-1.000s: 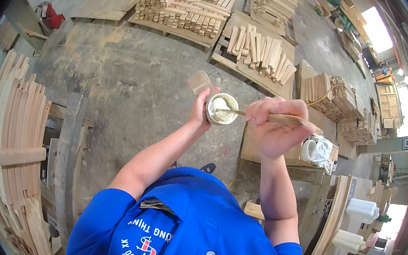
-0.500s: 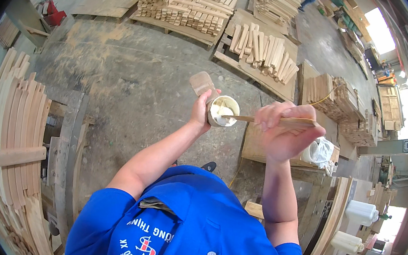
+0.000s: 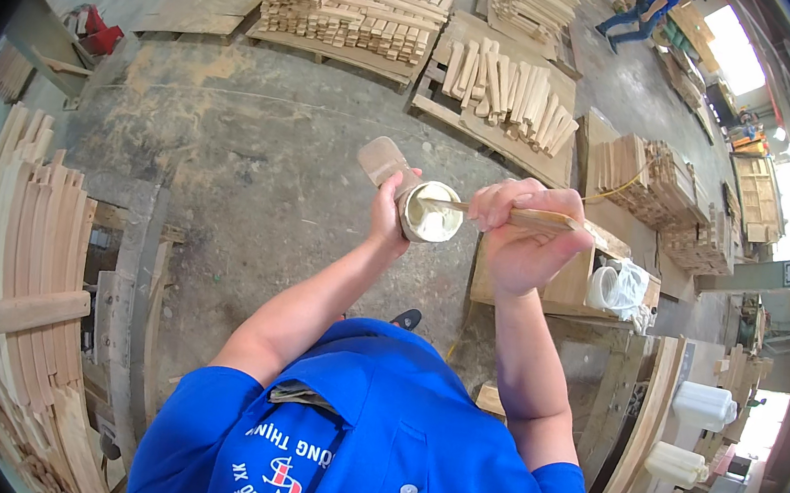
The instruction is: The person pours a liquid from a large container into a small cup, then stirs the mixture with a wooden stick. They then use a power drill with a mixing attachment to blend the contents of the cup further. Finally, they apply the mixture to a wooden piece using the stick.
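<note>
Gripping a wooden stick [image 3: 544, 221] in the tightly curled right hand [image 3: 522, 245], pointing its long axis leftward, nearly level across the view, dipping into pale paste [image 3: 436, 222]! Cupping the pot [image 3: 407, 217] from its left, wrapping the nearer left hand [image 3: 386, 213], half-curled, round its wall.
</note>
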The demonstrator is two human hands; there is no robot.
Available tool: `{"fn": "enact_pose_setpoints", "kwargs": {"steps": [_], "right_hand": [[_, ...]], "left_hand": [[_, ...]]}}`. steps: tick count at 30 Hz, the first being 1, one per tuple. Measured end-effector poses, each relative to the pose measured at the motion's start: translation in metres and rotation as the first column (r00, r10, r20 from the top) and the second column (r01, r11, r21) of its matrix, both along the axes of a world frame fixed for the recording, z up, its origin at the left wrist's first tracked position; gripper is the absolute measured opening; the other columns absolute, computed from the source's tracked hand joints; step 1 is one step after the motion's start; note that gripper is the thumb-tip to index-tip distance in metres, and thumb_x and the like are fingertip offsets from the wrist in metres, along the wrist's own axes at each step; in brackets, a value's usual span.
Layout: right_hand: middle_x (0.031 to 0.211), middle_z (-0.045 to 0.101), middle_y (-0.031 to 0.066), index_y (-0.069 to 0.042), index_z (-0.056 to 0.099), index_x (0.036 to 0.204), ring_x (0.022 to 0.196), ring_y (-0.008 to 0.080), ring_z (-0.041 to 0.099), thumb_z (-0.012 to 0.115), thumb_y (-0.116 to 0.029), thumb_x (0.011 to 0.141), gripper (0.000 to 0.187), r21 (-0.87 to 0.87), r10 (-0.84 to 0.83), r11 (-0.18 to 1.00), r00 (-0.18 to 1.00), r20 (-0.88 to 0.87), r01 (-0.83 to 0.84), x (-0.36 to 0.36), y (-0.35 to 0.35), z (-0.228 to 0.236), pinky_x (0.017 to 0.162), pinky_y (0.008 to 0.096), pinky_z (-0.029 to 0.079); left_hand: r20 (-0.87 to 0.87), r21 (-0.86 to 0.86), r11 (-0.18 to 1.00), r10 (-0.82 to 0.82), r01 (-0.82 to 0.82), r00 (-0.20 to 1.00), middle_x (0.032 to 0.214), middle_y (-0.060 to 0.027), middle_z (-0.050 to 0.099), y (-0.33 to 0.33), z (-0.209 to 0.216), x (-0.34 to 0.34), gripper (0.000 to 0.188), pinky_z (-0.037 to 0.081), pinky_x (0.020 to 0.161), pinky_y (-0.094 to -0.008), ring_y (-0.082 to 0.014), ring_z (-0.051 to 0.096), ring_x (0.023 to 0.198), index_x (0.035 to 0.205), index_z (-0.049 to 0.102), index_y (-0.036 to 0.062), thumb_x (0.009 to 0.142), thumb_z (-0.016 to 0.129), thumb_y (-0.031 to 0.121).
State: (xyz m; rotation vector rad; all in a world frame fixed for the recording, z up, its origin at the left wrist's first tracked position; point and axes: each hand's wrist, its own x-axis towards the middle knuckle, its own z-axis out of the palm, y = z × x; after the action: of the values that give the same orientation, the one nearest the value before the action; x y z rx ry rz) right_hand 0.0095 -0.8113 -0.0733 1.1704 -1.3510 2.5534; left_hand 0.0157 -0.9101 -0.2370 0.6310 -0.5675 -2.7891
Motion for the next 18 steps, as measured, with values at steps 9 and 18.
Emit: {"fn": "enact_pose_setpoints", "kwargs": {"steps": [9, 18], "right_hand": [[0.06, 0.052, 0.0154, -0.001, 0.046, 0.083, 0.05, 0.0197, 0.05, 0.034, -0.057, 0.089, 0.058, 0.112, -0.105, 0.989, 0.993, 0.046, 0.099, -0.009, 0.012, -0.01, 0.048, 0.0332, 0.045], [0.058, 0.049, 0.0114, -0.006, 0.044, 0.087, 0.047, 0.02, 0.045, 0.027, -0.063, 0.087, 0.059, 0.069, 0.081, 0.994, 0.994, 0.068, -0.086, -0.005, 0.016, -0.001, 0.046, 0.0346, 0.04]], "left_hand": [[0.053, 0.013, 1.0, -0.008, 0.008, 0.999, 0.094, -0.0102, 0.059, 0.003, -0.004, 0.002, 0.038, 0.047, 0.08, -0.0356, -0.0223, 0.058, 0.089, 0.105, 0.053, 0.0033, 0.087, 0.043, 0.036], [0.031, 0.057, 0.998, -0.032, 0.031, 0.999, 0.094, -0.0105, 0.057, -0.001, 0.003, 0.003, 0.038, 0.048, 0.078, -0.0358, -0.0221, 0.058, 0.088, 0.105, 0.053, 0.0028, 0.087, 0.042, 0.034]]}}
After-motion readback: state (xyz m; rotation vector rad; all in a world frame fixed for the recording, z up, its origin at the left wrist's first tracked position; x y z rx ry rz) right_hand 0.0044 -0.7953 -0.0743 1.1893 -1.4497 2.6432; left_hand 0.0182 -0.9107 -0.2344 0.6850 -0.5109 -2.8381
